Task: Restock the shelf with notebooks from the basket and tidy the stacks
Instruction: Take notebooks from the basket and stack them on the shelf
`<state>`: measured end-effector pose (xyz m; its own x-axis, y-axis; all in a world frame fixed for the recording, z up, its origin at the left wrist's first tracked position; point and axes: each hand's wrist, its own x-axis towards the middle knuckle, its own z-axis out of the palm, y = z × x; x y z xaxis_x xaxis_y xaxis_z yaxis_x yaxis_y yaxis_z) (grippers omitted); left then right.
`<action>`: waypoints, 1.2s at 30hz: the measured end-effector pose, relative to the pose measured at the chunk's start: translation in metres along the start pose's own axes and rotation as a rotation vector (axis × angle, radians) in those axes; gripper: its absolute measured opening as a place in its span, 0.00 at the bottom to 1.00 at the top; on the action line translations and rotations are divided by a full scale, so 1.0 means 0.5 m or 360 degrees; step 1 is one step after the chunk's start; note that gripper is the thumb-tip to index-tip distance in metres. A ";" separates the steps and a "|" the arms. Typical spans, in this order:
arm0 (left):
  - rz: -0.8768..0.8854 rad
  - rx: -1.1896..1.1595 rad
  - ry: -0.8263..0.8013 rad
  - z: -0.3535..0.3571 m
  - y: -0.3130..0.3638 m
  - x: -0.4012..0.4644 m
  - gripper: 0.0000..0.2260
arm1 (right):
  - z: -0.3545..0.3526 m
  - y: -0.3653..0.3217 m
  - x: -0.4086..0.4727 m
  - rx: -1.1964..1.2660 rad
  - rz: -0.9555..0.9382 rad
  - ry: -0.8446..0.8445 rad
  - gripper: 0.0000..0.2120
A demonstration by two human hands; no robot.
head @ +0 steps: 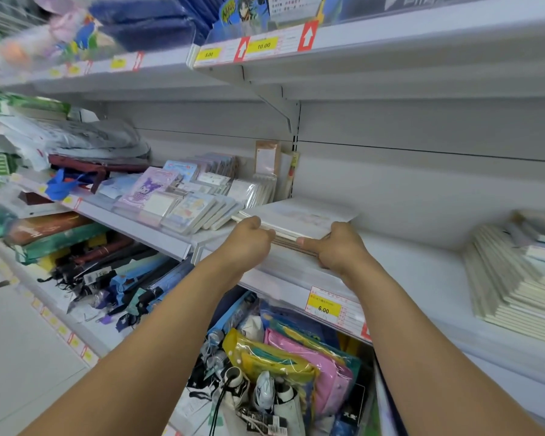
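White shelf (406, 272), price strip along front edge, yellow 6.00 tag (324, 307). Flat pale notebook stack (299, 220) near front, left of middle. Second, taller notebook stack (516, 284) at right end, fanned, well apart from first. Left neighbouring shelf (139, 226): small packaged notepads (186, 209) in overlapping rows, upright packets (266, 162) behind against back wall.
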<state>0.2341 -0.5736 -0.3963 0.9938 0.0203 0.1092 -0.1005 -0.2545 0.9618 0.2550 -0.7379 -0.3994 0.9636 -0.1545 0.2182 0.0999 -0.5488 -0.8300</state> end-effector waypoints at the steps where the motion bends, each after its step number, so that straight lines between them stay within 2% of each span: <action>1: 0.0009 0.0024 -0.0031 0.004 -0.001 0.000 0.26 | -0.001 0.001 0.005 -0.0108 0.0000 0.0007 0.15; 4: 0.0078 0.0146 -0.0099 0.005 -0.006 0.005 0.25 | 0.004 0.007 0.026 -0.0273 -0.0010 0.0043 0.19; 10: 0.0221 0.0396 -0.0132 0.014 -0.017 0.030 0.24 | 0.010 0.017 0.045 -0.0517 -0.0029 0.0113 0.19; 14: 0.0279 0.0680 -0.0135 0.028 -0.026 0.034 0.23 | 0.014 0.027 0.059 -0.0561 -0.0029 0.0097 0.23; 18: 0.0291 0.0903 -0.0121 0.030 -0.028 0.032 0.11 | 0.018 0.034 0.066 -0.0484 0.0004 0.0071 0.28; 21: 0.0324 0.1006 -0.0100 0.026 -0.026 0.030 0.17 | 0.021 0.037 0.067 -0.0461 0.0016 0.0078 0.29; 25: 0.0332 0.1022 -0.0121 0.020 -0.030 0.036 0.19 | 0.023 0.037 0.064 -0.0531 0.0004 0.0092 0.27; 28: 0.0429 0.0846 -0.0093 0.011 -0.038 0.030 0.20 | 0.022 0.036 0.056 -0.0616 -0.0019 0.0139 0.22; 32: 0.0601 0.0784 0.0036 -0.018 -0.059 0.007 0.20 | 0.019 0.029 0.043 -0.0625 -0.0040 0.0162 0.20; 36: 0.0625 0.0816 0.0119 -0.068 -0.084 -0.015 0.19 | 0.019 0.017 0.034 -0.0703 0.0002 0.0149 0.17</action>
<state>0.2294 -0.5299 -0.4290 0.8799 -0.1054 0.4634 -0.4017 -0.6858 0.6068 0.2745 -0.7373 -0.4074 0.9350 -0.2179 0.2798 -0.0362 -0.8434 -0.5360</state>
